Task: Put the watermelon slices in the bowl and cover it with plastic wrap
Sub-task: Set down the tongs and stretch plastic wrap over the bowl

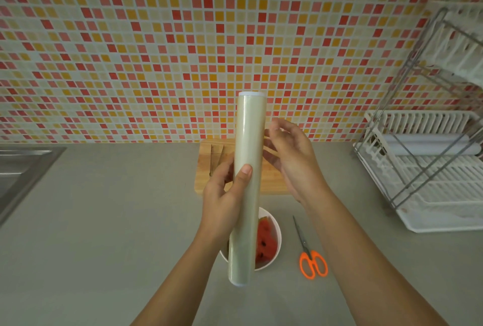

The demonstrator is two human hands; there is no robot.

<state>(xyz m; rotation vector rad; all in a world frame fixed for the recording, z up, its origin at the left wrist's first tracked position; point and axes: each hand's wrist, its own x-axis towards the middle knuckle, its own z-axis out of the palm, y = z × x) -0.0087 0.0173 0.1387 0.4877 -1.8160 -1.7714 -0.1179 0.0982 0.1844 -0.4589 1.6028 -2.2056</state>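
Note:
My left hand [224,195] grips a long roll of plastic wrap [248,142] and holds it upright above the counter, thumb across its front. My right hand [290,155] is beside the roll's right side, fingers loosely bent near the film; whether they pinch its edge I cannot tell. Below the roll stands a white bowl [275,223] with red watermelon slices [265,242] in it, partly hidden by the roll and my left forearm.
A wooden cutting board [271,179] with a knife [217,158] lies behind the hands by the tiled wall. Orange-handled scissors [309,255] lie right of the bowl. A white dish rack [428,169] stands at the right, a steel sink [23,169] at the left.

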